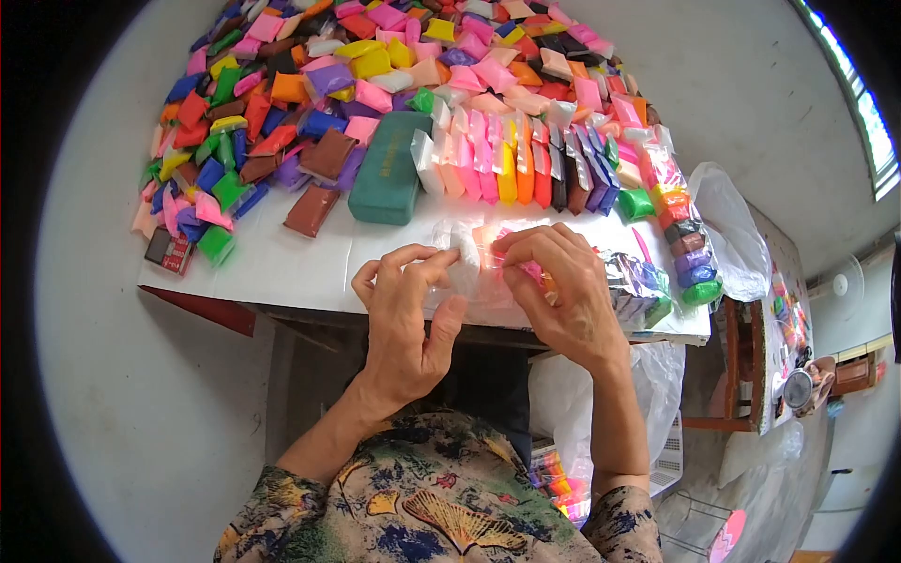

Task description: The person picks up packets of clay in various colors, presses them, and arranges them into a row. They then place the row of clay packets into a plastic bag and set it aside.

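A long clear plastic bag (481, 291) of soft coloured packets lies along the table's front edge, under my hands. At its left end is a white packet (463, 261), with peach and pink ones beside it. My left hand (405, 305) touches this end with its fingertips, its thumb held apart. My right hand (561, 293) has its fingers curled onto the bag's middle and hides part of it. Dark and green packets (648, 296) show past my right hand. Behind the bag stands a row of upright packets (507, 164), running from white through pink, yellow and orange to blue.
A green box (387, 169) stands left of the row. A large heap of coloured packets (375, 64) covers the table's back and left. One filled bag (690, 239) lies at the right, near a clear plastic sack (732, 211). A brown packet (311, 210) lies left.
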### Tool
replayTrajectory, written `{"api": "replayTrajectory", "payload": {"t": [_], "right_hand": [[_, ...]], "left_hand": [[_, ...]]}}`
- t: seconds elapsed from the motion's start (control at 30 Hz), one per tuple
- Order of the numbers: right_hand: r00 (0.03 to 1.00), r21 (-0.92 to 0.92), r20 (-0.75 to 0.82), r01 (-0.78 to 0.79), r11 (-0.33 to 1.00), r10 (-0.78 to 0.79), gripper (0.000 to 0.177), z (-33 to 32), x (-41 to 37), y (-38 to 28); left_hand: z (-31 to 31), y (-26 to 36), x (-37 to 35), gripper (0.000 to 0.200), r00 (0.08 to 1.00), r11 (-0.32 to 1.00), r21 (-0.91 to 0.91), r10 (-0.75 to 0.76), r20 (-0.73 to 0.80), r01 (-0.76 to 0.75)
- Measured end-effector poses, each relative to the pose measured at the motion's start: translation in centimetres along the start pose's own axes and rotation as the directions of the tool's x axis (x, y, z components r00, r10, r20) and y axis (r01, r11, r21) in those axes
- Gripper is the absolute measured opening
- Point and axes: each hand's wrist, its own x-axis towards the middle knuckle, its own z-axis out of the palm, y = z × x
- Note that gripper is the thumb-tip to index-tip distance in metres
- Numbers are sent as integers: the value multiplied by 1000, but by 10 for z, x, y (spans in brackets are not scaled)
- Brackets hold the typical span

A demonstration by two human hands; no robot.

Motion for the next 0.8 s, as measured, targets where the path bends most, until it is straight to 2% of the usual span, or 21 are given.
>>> {"api": "replayTrajectory", "payload": {"t": [0.1,0.33,0.43,0.53,0.63,0.73,0.8], "right_hand": [[1000,16,-5,-22,1000,22,11,1,-1,-1],[1000,11,-17,-15,1000,15,10,2,-2,-1],[1000,11,-12,-13,1000,13,10,1,-2,-1],[1000,6,-12,-14,1000,14,10,1,-3,-1],[1000,-6,-14,-10,1000,10,10,2,-3,0],[1000,-2,-17,-13,1000,13,10,2,-3,-1],[1000,6,-25,-13,1000,13,9,3,-3,-1]], "left_hand": [[1,0,1,42,999,1000,21,24,-25,-23],[4,6,-8,34,980,906,386,197,-23,-173],[5,2,-17,35,974,899,413,203,-101,-145],[8,4,-17,41,975,918,392,135,-176,-57],[-3,7,-8,48,994,899,427,111,1,-100],[-4,14,-1,60,998,885,465,-5,58,-22],[-5,20,1,68,985,916,399,-106,135,44]]}}
